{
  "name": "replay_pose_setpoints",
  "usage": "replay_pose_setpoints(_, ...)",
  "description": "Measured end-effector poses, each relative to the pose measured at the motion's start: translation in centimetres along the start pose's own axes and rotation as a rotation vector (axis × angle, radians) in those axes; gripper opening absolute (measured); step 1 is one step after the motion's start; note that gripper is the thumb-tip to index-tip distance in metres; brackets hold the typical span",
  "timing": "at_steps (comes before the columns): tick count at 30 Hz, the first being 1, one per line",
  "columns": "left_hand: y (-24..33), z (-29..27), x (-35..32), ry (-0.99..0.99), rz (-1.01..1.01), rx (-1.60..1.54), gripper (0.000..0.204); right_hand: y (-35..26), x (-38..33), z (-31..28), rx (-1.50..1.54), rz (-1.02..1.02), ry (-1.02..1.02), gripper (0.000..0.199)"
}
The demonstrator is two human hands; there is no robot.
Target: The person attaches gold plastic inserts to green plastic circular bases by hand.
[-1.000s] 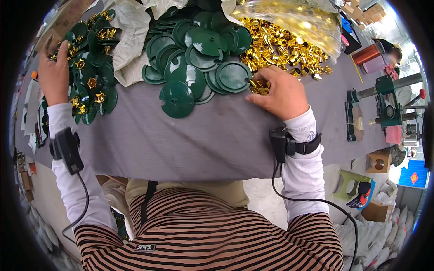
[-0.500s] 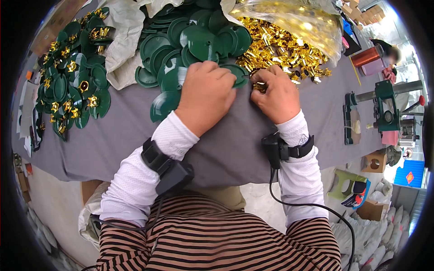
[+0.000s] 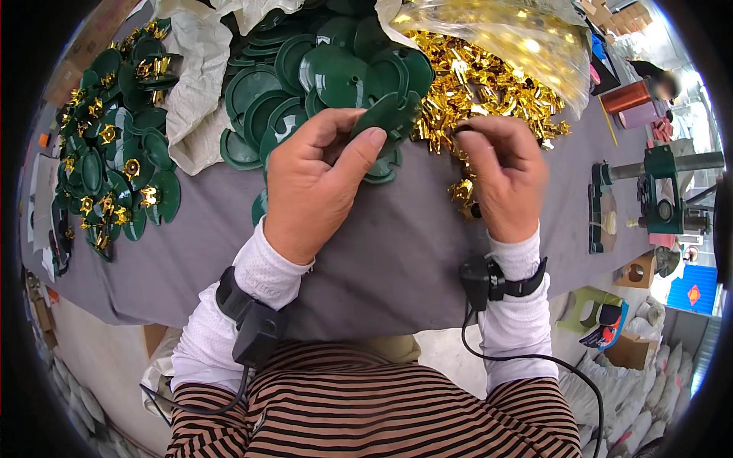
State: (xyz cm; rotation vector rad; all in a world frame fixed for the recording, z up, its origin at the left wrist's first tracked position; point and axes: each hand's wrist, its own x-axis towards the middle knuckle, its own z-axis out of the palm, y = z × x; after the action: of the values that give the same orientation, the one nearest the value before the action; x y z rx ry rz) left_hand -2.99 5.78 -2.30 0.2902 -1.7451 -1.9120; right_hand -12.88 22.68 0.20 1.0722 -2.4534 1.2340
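My left hand (image 3: pixel 317 183) is raised over the grey table (image 3: pixel 382 252) and pinches a dark green round plastic disc (image 3: pixel 385 114) between thumb and fingers. My right hand (image 3: pixel 500 172) is beside it, its fingertips closed on a small gold metal piece (image 3: pixel 462 131) near the disc's edge. Behind both hands lies a loose pile of green discs (image 3: pixel 321 84). To their right is a heap of gold metal pieces (image 3: pixel 489 84), partly under a clear plastic bag (image 3: pixel 496 30).
At far left lie several green discs fitted with gold pieces (image 3: pixel 114 168). A crumpled white cloth bag (image 3: pixel 198 84) lies between the two green piles. A green hand press (image 3: pixel 657 198) and a copper wire spool (image 3: pixel 630 95) stand at right. Boxes and sacks (image 3: pixel 634 351) sit on the floor.
My left hand came over from the far-left pile, took a green disc from the middle pile and lifted it. My right hand rose from the table with a gold piece.
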Motion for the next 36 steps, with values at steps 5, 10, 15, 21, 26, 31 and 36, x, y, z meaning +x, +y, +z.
replay_pose_setpoints(5,-0.5,0.1,-0.4,0.034,-0.057,-0.079,0.024,-0.9,-0.4,0.6,0.956,0.450,-0.050,0.022)
replay_pose_setpoints(10,-0.4,0.8,-1.0,-0.001,-0.068,-0.034,0.022,-0.3,-1.2,2.3,0.458,-0.040,0.061,0.035)
replay_pose_setpoints(15,-0.8,1.2,-2.0,-0.066,0.138,0.151,0.023,-0.9,-1.1,2.0,0.276,-0.238,0.126,0.029)
replay_pose_setpoints(21,-0.2,1.0,-2.4,-0.210,0.232,0.239,0.023,-0.9,-1.3,1.9,0.353,-0.141,0.175,0.027)
replay_pose_setpoints(26,-0.5,0.5,-1.1,-0.216,0.516,0.355,0.030,-0.8,-1.8,1.7,0.739,0.186,0.068,0.022)
replay_pose_setpoints(31,-0.3,0.4,-0.3,-0.301,0.659,0.447,0.036,-0.8,-1.7,2.4,1.627,0.842,-0.013,0.019)
replay_pose_setpoints(36,-0.6,0.9,-1.4,-0.246,0.040,0.038,0.024,-0.7,-1.0,2.0,1.450,0.716,-0.181,0.028)
